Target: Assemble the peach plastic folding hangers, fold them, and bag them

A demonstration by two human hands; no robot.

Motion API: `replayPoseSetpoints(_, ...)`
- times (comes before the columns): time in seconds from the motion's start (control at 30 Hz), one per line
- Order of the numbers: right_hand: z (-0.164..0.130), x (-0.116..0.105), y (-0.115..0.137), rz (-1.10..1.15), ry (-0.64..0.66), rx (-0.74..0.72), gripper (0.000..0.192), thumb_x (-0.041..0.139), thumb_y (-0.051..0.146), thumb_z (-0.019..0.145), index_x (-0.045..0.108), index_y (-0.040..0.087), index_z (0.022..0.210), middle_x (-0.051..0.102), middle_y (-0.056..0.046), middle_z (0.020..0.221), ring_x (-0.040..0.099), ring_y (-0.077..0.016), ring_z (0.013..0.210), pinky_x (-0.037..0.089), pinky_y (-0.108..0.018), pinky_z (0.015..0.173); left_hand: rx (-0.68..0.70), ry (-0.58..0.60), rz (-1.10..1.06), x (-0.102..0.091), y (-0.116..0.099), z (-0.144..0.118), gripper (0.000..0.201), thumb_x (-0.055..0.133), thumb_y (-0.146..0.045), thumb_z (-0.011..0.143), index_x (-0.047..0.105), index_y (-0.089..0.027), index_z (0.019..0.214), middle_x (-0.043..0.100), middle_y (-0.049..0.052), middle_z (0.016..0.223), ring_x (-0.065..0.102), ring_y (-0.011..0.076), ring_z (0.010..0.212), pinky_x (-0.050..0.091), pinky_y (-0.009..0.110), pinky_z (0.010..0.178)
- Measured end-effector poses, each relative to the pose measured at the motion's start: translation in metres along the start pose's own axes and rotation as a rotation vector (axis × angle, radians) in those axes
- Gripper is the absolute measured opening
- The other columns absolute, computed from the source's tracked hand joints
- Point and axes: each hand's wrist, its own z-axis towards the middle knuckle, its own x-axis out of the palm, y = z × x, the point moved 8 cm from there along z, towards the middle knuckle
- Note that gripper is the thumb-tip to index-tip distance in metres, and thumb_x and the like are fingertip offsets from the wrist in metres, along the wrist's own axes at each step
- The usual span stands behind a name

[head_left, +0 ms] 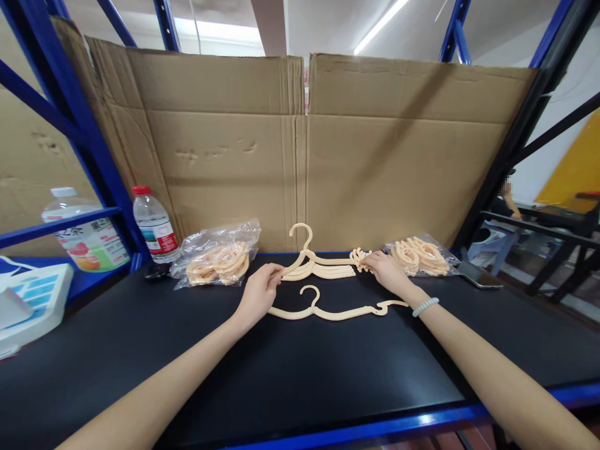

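Note:
Cream plastic hangers lie on the black bench top (300,369). My left hand (258,294) grips the left end of the top hanger (312,256) of a small stack of hangers (330,271). My right hand (385,270) pinches the same hanger's right end, by the stack's curled tips. A single hanger (328,310) lies flat just in front of the stack, between my two wrists, touching neither hand. A white bead bracelet is on my right wrist.
A plastic bag of hangers (218,257) lies left of the stack, another bag (419,255) to the right, with a phone (478,275) beside it. Water bottle (154,225) and larger bottle (84,234) stand at left. A cardboard wall (300,156) backs the bench; blue rack posts flank it.

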Motion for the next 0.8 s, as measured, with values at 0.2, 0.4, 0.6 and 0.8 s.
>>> replayPoseSetpoints(0.2, 0.000, -0.012, 0.003, 0.096, -0.082, -0.005, 0.022, 0.048, 0.012, 0.084, 0.068, 0.021, 0.083, 0.068, -0.010, 0.085, 0.055, -0.0258, 0.087, 0.045, -0.039, 0.077, -0.022, 0.015, -0.040, 0.002, -0.005, -0.004, 0.020, 0.046, -0.016, 0.081, 0.061, -0.019, 0.093, 0.067, 0.004, 0.087, 0.065, 0.0188, 0.078, 0.051, 0.031, 0.074)
replayPoseSetpoints(0.4, -0.003, -0.032, -0.005, 0.266, -0.280, 0.087, 0.017, 0.051, 0.022, 0.086, 0.067, 0.022, 0.083, 0.069, -0.009, 0.086, 0.058, -0.0269, 0.088, 0.046, -0.042, 0.081, -0.035, 0.058, -0.075, 0.005, -0.010, -0.007, 0.019, 0.045, -0.017, 0.081, 0.060, -0.018, 0.093, 0.067, 0.005, 0.087, 0.065, 0.0176, 0.076, 0.051, 0.031, 0.073)
replayPoseSetpoints(0.6, -0.023, -0.059, -0.028, 0.490, -0.583, 0.382, 0.031, 0.039, 0.036, 0.093, 0.060, 0.016, 0.103, 0.068, -0.013, 0.094, 0.065, -0.0210, 0.072, 0.053, -0.039, 0.068, -0.056, 0.094, -0.078, 0.005, -0.015, -0.012, 0.021, 0.044, -0.016, 0.080, 0.061, -0.018, 0.092, 0.065, 0.003, 0.084, 0.063, 0.0173, 0.075, 0.050, 0.030, 0.073)
replayPoseSetpoints(0.8, -0.030, -0.059, -0.004, 1.363, -0.627, 0.601, 0.024, 0.067, 0.039, 0.077, 0.063, 0.019, 0.089, 0.069, -0.009, 0.096, 0.068, -0.0206, 0.087, 0.055, -0.036, 0.081, -0.082, 0.090, -0.040, 0.003, -0.006, -0.020, 0.021, 0.047, -0.017, 0.078, 0.061, -0.019, 0.094, 0.066, 0.004, 0.085, 0.061, 0.0195, 0.079, 0.048, 0.032, 0.075)
